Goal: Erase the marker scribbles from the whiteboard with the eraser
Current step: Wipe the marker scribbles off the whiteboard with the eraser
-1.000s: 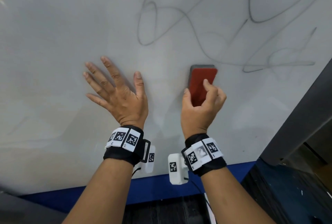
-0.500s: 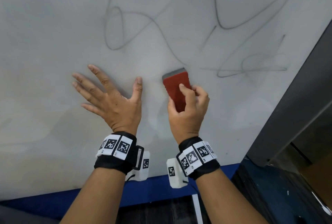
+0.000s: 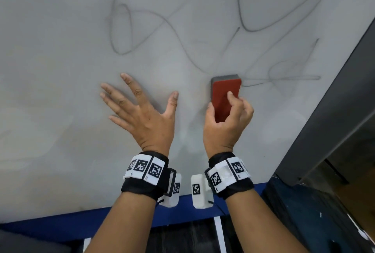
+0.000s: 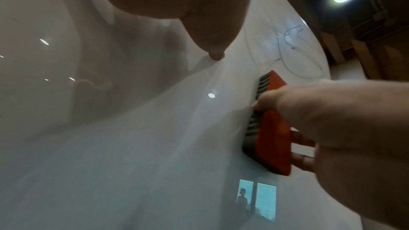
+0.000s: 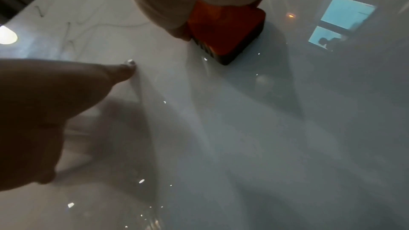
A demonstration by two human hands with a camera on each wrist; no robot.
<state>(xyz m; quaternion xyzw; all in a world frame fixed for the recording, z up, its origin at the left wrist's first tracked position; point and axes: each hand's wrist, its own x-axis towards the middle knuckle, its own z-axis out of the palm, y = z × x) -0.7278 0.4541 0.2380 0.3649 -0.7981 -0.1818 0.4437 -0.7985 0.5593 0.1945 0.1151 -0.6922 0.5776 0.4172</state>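
The whiteboard (image 3: 60, 110) fills the head view, with grey marker scribbles (image 3: 253, 29) looping across its upper middle and right. My right hand (image 3: 227, 123) grips the red eraser (image 3: 224, 98), whose grey felt face lies flat on the board at the left end of a horizontal line. Thumb and fingers curl round the eraser (image 4: 272, 139) in the left wrist view, and its lower corner (image 5: 225, 32) shows in the right wrist view. My left hand (image 3: 142, 110) is spread flat against the board to the left, fingers straight, thumb tip (image 4: 215, 55) touching the surface.
A blue frame (image 3: 81, 222) runs along the board's bottom edge. A dark post (image 3: 334, 110) rises at the board's right side, with dark floor (image 3: 304, 222) below. The board's left and lower areas carry only faint smears.
The eraser went down and left, then back up and right to the end of the horizontal line. The left hand stayed spread on the board.
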